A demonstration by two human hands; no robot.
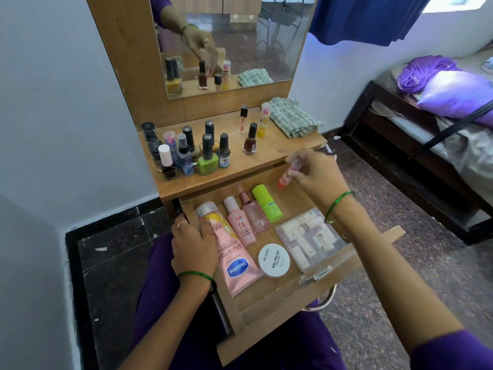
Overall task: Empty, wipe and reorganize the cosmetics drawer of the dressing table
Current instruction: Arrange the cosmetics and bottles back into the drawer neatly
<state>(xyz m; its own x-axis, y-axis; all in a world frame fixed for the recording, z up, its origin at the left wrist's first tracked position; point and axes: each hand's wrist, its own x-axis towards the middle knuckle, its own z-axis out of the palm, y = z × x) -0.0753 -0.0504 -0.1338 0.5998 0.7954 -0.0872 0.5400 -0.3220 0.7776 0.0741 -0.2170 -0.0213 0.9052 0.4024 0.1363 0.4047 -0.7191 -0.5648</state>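
The wooden drawer is pulled out over my lap. Inside lie a pink Vaseline tube, a pink bottle, a clear pink bottle, a lime green bottle, a round white nail polish remover tin and a clear plastic box. My left hand rests on the drawer's left wall, touching the tube. My right hand hovers above the drawer's back right corner, gripping a small orange-red tube.
On the dressing table top stand several nail polish bottles at the left, a dark red bottle and a folded checked cloth at the right. A mirror rises behind. A bed stands to the right.
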